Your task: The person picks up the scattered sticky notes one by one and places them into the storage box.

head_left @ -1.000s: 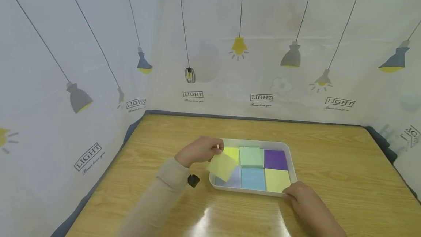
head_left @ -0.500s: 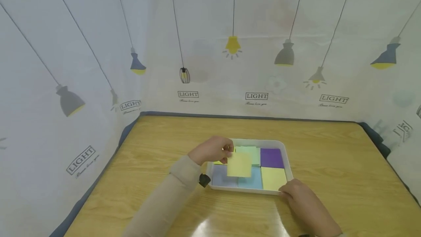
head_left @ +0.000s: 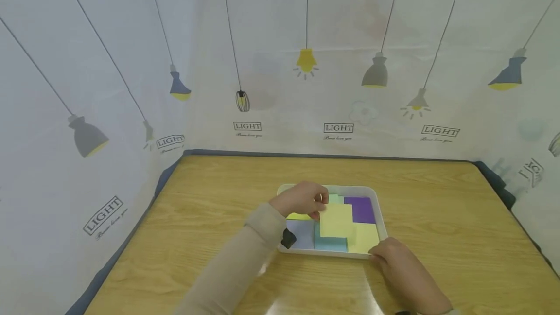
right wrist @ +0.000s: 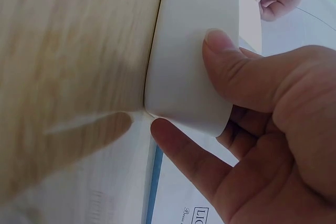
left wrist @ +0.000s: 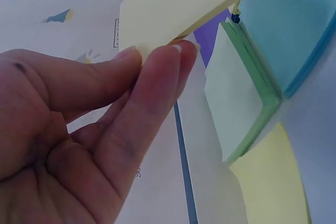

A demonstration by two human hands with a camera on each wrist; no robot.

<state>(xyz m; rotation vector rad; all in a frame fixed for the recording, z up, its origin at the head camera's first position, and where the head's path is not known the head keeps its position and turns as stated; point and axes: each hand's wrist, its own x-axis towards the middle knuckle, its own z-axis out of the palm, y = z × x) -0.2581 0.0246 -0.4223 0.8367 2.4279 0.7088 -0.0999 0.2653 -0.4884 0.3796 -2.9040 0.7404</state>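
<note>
A pale yellow sticky-note pad (head_left: pixel 336 220) is pinched at its corner by my left hand (head_left: pixel 301 197), over the middle of a white tray (head_left: pixel 306 253). In the left wrist view, thumb and fingertips press the pad's edge, near a green pad (left wrist: pixel 236 95). Inside the tray lie a purple pad (head_left: pixel 360 209), a blue pad (head_left: pixel 329 243), a lavender pad (head_left: pixel 305 230), a second pale yellow pad (head_left: pixel 366 239) and a bright yellow pad (head_left: pixel 298 216), partly hidden by my left hand. My right hand (head_left: pixel 400 264) holds the tray's near right corner, thumb against its outer wall (right wrist: pixel 189 51).
The tray rests on a wood-grain table (head_left: pixel 218 193). A pale curtain (head_left: pixel 280 77) printed with lamps surrounds the table at the back and sides. A small black device (head_left: pixel 288 238) sits at my left wrist.
My left hand has carried the pale yellow pad rightward across the tray, turning it from slanted to square with the others. My right hand stays at the tray corner. The head view has shifted slightly.
</note>
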